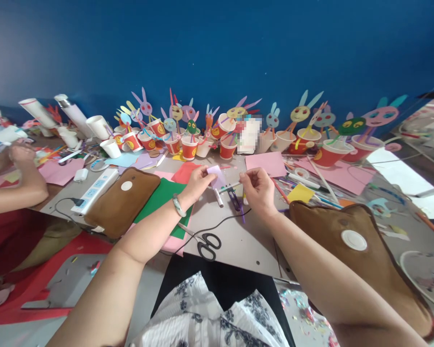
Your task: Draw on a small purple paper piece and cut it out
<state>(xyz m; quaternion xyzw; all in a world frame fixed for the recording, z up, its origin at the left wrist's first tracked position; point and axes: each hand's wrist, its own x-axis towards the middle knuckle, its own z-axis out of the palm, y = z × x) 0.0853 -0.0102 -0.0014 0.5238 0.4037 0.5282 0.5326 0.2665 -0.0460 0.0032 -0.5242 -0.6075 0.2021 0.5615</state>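
Head view: above the table point(246, 246), the right hand point(259, 189) and left hand point(198, 185) hovered close; left fingers pinched purple paper point(218, 178), right fingers a slim pale strip point(234, 185), and a loose pinch could have dropped it!

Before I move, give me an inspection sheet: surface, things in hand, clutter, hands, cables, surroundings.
Surface: grey table, bare in places near its front edge.
Things in hand: purple paper and a thin pale stick.
Clutter: scissors with loops near the front edge; green paper; brown pads on both sides; cups bearing paper figures along the wall.
Hands: left hand pinches the paper; right hand pinches the stick.
Cables: black cable passes by the scissors; another leaves the power strip.
Surroundings: blue wall behind; another person's arm at left.
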